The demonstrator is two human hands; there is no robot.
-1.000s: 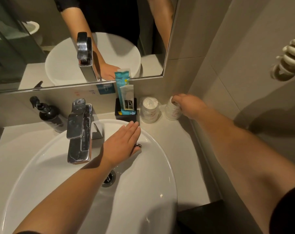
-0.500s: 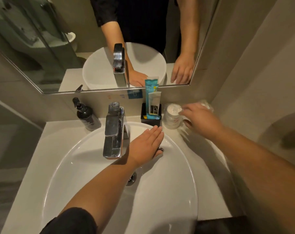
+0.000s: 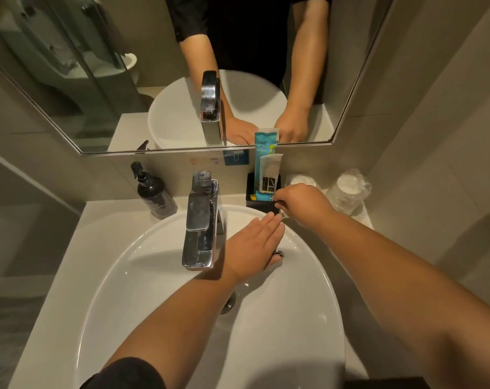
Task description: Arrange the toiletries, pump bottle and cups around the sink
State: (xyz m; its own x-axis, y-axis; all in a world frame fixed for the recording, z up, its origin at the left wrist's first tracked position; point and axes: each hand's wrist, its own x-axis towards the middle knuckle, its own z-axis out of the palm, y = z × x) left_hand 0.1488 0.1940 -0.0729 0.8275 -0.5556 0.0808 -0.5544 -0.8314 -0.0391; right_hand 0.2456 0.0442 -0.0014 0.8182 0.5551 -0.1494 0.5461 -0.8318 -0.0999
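A black holder with a blue packet and a white packet of toiletries stands behind the sink, right of the tap. My right hand pinches the holder's front right corner. Behind that hand a wrapped cup is partly hidden; a second wrapped cup stands further right by the wall. A black pump bottle stands left of the tap. My left hand lies flat, fingers together, on the back rim of the white sink.
A chrome tap rises at the back of the basin. A mirror covers the wall above. The grey counter runs along the left and a narrow strip on the right, ending against the tiled side wall.
My right hand let go of the right-hand cup, moved left past the other cup and took hold of the black holder's corner. The left hand stayed on the sink rim. The camera shifted.
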